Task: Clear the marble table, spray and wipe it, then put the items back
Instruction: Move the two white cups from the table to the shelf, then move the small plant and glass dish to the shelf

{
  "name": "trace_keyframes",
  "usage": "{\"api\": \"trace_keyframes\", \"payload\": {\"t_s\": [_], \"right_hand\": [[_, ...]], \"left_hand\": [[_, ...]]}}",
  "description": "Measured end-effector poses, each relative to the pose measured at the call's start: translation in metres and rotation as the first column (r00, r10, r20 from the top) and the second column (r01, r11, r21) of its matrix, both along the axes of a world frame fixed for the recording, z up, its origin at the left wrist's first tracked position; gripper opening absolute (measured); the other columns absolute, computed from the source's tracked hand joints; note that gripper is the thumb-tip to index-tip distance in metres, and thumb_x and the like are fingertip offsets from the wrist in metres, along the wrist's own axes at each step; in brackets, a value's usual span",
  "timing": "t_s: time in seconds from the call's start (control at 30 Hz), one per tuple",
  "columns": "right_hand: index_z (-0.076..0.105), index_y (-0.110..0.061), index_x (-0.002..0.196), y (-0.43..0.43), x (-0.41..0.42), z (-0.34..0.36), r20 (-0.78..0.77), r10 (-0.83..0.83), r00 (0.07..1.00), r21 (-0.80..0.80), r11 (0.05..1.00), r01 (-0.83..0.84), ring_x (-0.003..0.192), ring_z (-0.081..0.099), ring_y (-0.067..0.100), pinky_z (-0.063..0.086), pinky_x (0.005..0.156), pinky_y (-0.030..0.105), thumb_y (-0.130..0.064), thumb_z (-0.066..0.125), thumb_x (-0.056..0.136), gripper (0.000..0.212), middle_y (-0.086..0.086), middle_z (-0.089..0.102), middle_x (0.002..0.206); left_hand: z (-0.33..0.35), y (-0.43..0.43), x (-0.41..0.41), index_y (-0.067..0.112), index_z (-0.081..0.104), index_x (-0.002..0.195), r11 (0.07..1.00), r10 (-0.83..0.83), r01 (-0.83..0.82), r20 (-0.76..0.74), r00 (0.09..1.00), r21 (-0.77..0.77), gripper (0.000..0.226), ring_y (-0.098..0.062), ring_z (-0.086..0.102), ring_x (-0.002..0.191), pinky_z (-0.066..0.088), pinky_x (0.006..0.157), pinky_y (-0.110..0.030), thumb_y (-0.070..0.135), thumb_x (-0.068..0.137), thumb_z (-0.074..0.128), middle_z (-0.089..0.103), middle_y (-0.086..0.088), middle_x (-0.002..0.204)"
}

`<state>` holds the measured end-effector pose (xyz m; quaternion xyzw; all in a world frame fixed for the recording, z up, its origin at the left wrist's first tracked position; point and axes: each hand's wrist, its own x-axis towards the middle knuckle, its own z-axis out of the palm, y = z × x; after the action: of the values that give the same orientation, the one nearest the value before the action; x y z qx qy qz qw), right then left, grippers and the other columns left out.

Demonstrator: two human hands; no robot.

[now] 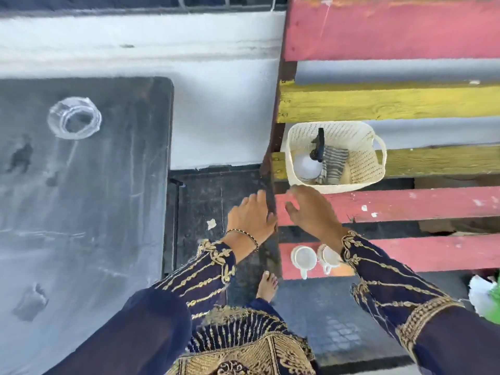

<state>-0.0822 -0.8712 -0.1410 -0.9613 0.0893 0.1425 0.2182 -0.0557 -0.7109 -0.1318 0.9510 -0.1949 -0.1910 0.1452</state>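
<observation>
The dark marble table (pixel 108 212) fills the left side, dusty, with a clear glass ashtray-like dish (pixel 74 117) near its far end. On the painted slat bench (pixel 405 204) stands a cream basket (pixel 362 182) holding a white spray bottle (pixel 308 165) with a black trigger and a striped cloth (pixel 331 165). Two white cups (pixel 315 258) sit on the near red slat. My left hand (pixel 250 216) hangs open beside the bench's end post. My right hand (pixel 311 212) is open, fingers spread, just below the basket's near rim, not touching it.
A dark bench end post (pixel 270 201) stands between my hands. Smudges and a crumpled scrap (pixel 31 301) lie on the table. A paper bit (pixel 211 223) lies on the dark floor. White and green material (pixel 487 296) shows at the right edge. My bare foot (pixel 266 286) is below.
</observation>
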Motion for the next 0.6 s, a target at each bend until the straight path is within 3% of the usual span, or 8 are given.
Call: {"api": "trace_keyframes", "payload": {"t_s": [0.1,0.2,0.43,0.6], "right_hand": [[0.065,-0.015,0.107,0.046,0.038,0.037,0.122,0.047,0.991,0.040,0.998,-0.052,0.098,0.065,0.029,0.047,0.072,0.034,-0.025,0.056,0.096,0.017,0.006,0.070,0.103],[0.067,-0.016,0.104,0.107,0.074,0.076,0.235,0.097,0.967,0.060,0.992,-0.114,0.095,0.069,0.024,0.056,0.078,0.040,-0.024,0.057,0.096,0.016,0.002,0.072,0.103],[0.066,-0.026,0.103,0.274,0.139,0.125,0.327,0.193,0.925,0.144,0.957,-0.251,0.098,0.068,0.020,0.056,0.082,0.043,-0.032,0.055,0.093,0.016,-0.005,0.073,0.105],[0.067,-0.025,0.104,0.395,0.179,0.130,0.376,0.277,0.884,0.158,0.921,-0.356,0.101,0.068,0.018,0.056,0.084,0.043,-0.030,0.055,0.093,0.017,-0.005,0.073,0.105]], "left_hand": [[0.037,0.038,0.023,0.012,0.040,0.127,0.997,0.065,-0.061,0.088,0.994,-0.052,0.042,-0.026,0.055,0.112,0.048,0.084,-0.042,0.032,0.091,0.048,0.056,-0.006,0.121],[0.071,0.091,0.047,0.012,0.041,0.126,0.987,0.140,-0.125,0.150,0.979,-0.103,0.041,-0.027,0.055,0.112,0.048,0.082,-0.042,0.029,0.090,0.048,0.056,-0.007,0.120],[0.115,0.241,0.095,0.011,0.045,0.113,0.945,0.316,-0.274,0.277,0.907,-0.180,0.031,-0.025,0.054,0.110,0.040,0.070,-0.036,0.025,0.087,0.054,0.059,-0.005,0.112],[0.106,0.367,0.126,0.011,0.048,0.118,0.917,0.391,-0.334,0.322,0.862,-0.217,0.036,-0.026,0.055,0.110,0.048,0.080,-0.040,0.026,0.086,0.054,0.060,-0.005,0.112]]}}
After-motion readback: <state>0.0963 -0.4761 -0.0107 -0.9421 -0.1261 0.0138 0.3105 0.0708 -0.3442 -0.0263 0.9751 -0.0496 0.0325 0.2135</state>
